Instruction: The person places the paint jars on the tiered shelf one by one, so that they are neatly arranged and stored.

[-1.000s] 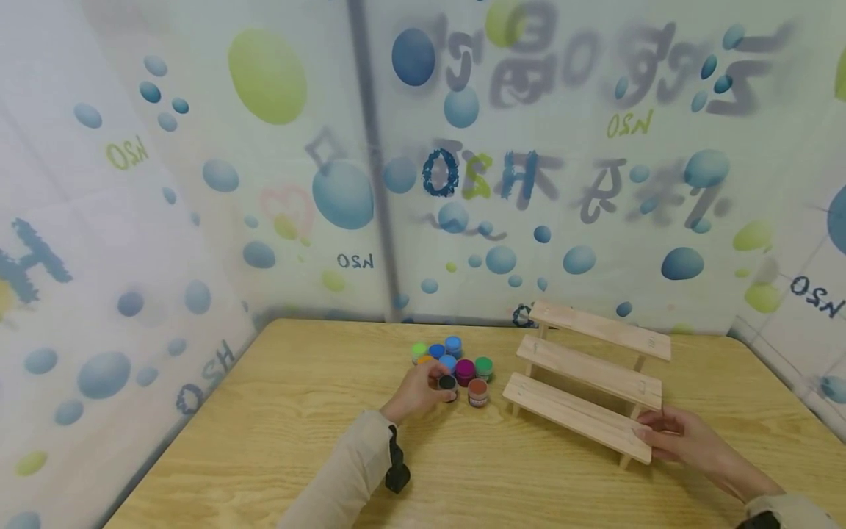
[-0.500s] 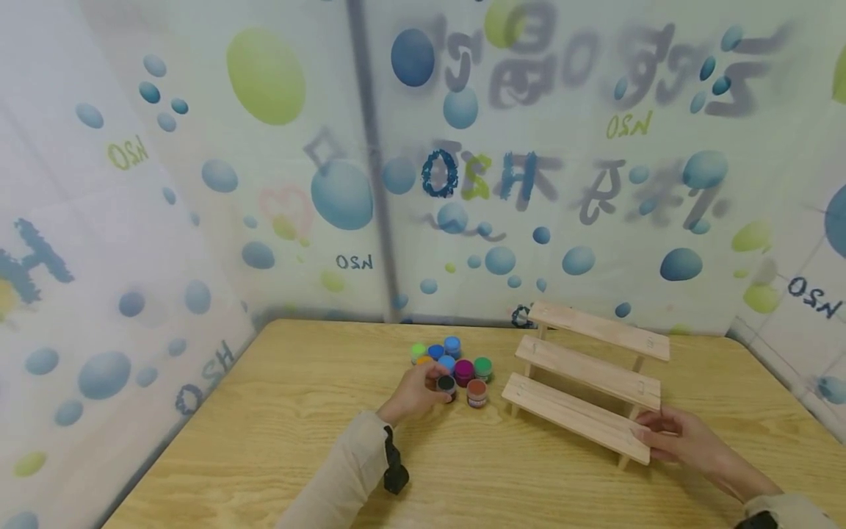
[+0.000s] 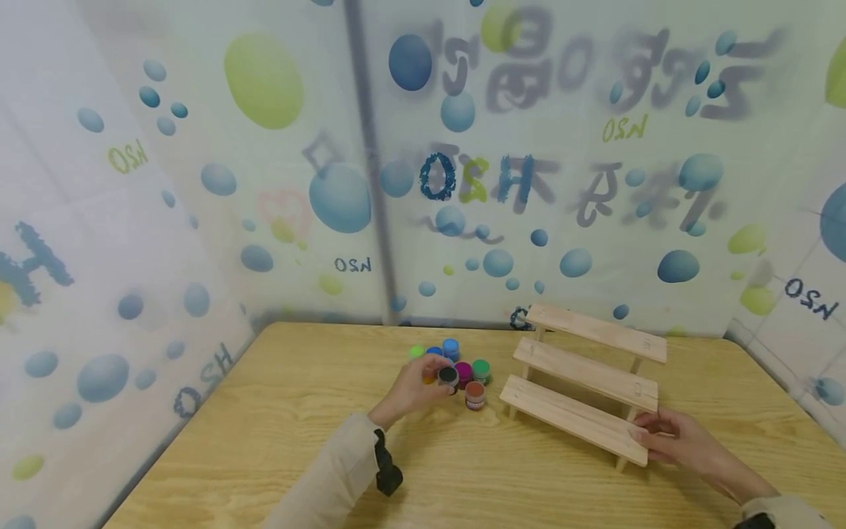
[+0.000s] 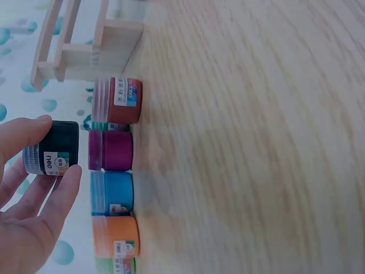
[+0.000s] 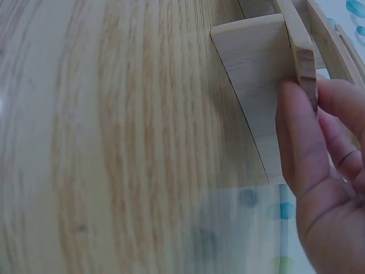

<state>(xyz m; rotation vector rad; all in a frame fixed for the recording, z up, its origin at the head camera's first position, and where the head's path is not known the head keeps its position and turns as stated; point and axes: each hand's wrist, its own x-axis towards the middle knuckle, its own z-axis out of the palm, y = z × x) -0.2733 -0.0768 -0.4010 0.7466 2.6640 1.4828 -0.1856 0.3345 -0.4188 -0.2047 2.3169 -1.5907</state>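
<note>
My left hand [image 3: 411, 389] pinches a small paint jar [image 4: 64, 147] of black paint between thumb and fingers. In the left wrist view the jar is off the table, level with the lids of the others. Close around it stand a reddish-brown jar [image 3: 474, 397], a magenta jar [image 3: 464, 375], a green jar [image 3: 481, 370] and an orange jar [image 4: 117, 237]. At the right, my right hand [image 3: 684, 442] grips the near right end of the lowest board on a three-step wooden display stand [image 3: 571, 419]. The thumb and fingers lie on opposite faces of that board [image 5: 305, 63].
More jars, blue [image 3: 451, 349] and light green [image 3: 417, 352], stand behind my left hand. The wood-grain table [image 3: 317, 411] runs back to a white curtain [image 3: 277, 184] printed with blue and green dots. The stand takes up the table's right side.
My left hand has raised the black paint jar from its place among the others. My right hand keeps its grip on the stand, which stays put; the head view shifts slightly.
</note>
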